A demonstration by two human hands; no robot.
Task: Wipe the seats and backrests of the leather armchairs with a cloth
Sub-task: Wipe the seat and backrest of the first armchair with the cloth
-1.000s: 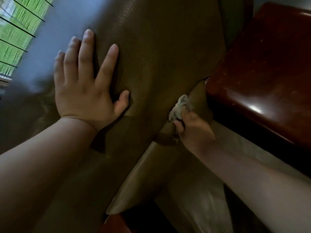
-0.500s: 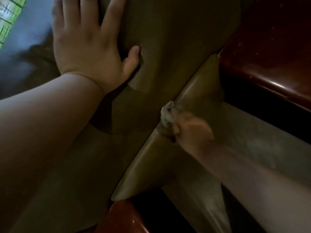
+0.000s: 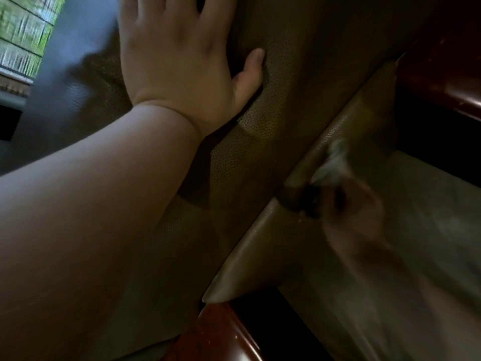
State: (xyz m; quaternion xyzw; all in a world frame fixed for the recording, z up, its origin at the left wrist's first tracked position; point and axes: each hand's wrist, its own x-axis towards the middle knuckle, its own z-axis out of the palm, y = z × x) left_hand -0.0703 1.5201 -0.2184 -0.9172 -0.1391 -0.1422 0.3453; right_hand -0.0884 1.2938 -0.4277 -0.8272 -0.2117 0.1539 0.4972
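An olive-brown leather armchair fills the view, its backrest at the top and its seat cushion running diagonally below. My left hand lies flat on the backrest with the fingers straight, and their tips are cut off by the top edge. My right hand, blurred by motion, grips a pale grey cloth and presses it against the seat cushion's edge near the crease with the backrest.
Glossy dark red wood of the chair frame shows at the upper right and at the bottom middle. A window with green outside is at the upper left.
The view has shifted, so my left hand sits higher in the frame, still flat on the backrest. My right hand with the cloth has slid along the cushion edge and is blurred.
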